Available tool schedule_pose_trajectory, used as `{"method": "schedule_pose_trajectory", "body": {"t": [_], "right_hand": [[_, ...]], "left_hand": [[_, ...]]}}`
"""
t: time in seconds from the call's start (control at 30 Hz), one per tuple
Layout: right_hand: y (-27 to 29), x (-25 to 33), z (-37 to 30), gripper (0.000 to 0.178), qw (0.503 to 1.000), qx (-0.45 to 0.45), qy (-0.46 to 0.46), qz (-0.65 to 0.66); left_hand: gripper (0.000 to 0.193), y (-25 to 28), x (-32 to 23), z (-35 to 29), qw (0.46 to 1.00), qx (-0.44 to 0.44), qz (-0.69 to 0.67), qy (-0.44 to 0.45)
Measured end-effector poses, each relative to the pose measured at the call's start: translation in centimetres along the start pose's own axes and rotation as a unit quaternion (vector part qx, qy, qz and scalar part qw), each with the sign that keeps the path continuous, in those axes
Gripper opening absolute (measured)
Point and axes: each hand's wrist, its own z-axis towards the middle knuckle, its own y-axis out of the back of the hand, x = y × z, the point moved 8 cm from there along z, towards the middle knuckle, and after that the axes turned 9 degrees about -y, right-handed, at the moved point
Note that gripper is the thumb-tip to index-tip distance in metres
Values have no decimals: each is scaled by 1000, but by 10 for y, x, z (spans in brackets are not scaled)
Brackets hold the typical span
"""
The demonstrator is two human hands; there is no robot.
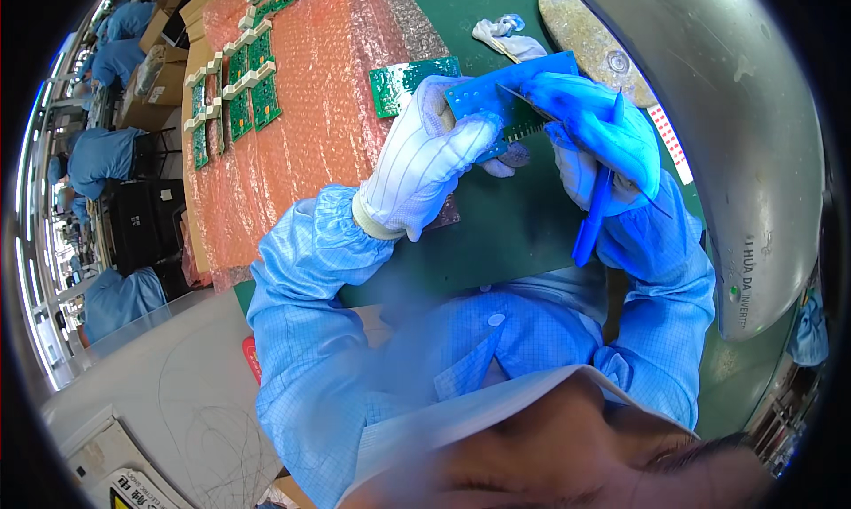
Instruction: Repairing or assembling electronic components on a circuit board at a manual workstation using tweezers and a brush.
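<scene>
In my white-gloved left hand (430, 159), thumb and fingers are closed on the left edge of a circuit board (479, 97), raised over the green table and tilted. Strong blue light colours the board. My gloved right hand (612, 146) is closed round a blue-handled tool (592, 217) at the board's right side. A thin dark point reaches from that hand over the board's face. The fingers hide the tool's middle, so its exact kind is unclear. Another green circuit board (390, 88) lies just beyond my left hand.
Pink bubble wrap (310, 110) covers the left of the table (470, 252), with several green boards bearing white connectors (253, 79) on it. A crumpled white glove (510, 39) and a round stone-like pad (576, 22) lie at the back. A large grey lamp housing (753, 137) curves along the right.
</scene>
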Motion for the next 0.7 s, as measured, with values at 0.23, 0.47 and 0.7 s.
{"method": "schedule_pose_trajectory", "body": {"t": [0.23, 0.47, 0.7], "right_hand": [[-1, 0, -4, 35, 1000, 3, 16, -23], [-5, 7, 8, 35, 995, 83, -1, -54], [-11, -67, -37, 45, 664, 24, -458, 591]], "left_hand": [[59, -2, 2, -2, 1000, -14, -14, -3], [51, 3, -15, -5, 879, -27, 445, -169], [51, 11, -1, 8, 997, -3, 78, -16]]}}
